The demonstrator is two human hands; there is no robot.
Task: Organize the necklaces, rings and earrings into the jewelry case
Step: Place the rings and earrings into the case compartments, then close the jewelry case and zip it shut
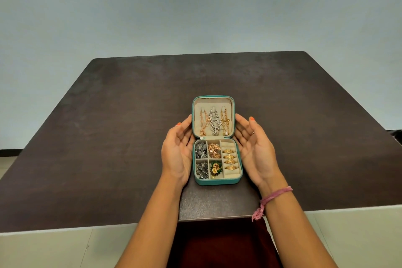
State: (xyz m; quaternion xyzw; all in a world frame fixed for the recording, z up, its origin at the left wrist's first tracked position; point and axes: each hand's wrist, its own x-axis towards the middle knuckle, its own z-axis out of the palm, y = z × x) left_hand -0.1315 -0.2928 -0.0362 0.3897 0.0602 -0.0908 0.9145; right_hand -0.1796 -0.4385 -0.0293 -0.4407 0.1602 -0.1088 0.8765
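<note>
Both my forearms reach over the dark table, palms facing inward.
My left hand and right hand flank the open teal jewelry case, fingers straight and relaxed, gripping nothing; necklaces hang in its lid, rings and earrings fill its compartments.

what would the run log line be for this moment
case: open on table | necklaces: in lid | rings: right slot | left hand, right hand: open, flanking case
</note>
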